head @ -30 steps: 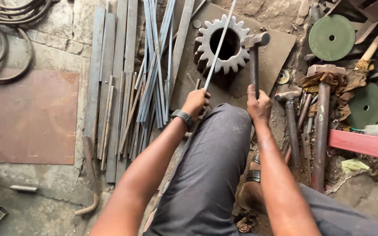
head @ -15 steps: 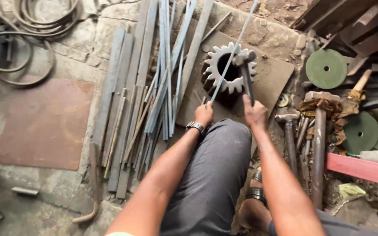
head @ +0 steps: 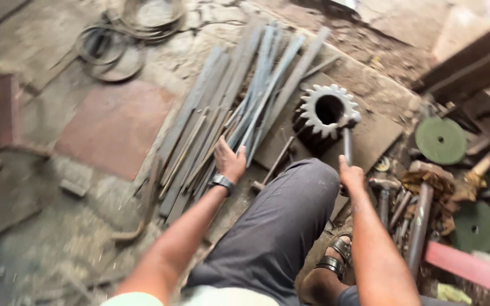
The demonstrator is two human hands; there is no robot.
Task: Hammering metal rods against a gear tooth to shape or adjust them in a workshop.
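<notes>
On the workshop floor, seen from above: we record the following.

Left hand [head: 231, 161]: we find it laid on the near ends of the bundle of flat metal strips [head: 239, 107]; fingers curled onto one strip, though blur keeps us from confirming a full clench.

Right hand [head: 351, 175]: clenched around the handle of a hammer [head: 348, 141], whose head rests against the rim of the toothed gear [head: 327, 113].

Position of strips: they lie directly ahead of the left fingers, fanned on the floor, touching one another.

Long axis: we judge it runs from the left hand away and to the right, toward the upper part of the view.

Nearer hand: the left, in contact; the right is well apart from the strips, beside the gear.

Surroundings: rusty plate [head: 114, 127] left of the strips; green grinding discs [head: 440, 140] at right; wire coils [head: 120, 42] beyond.
</notes>
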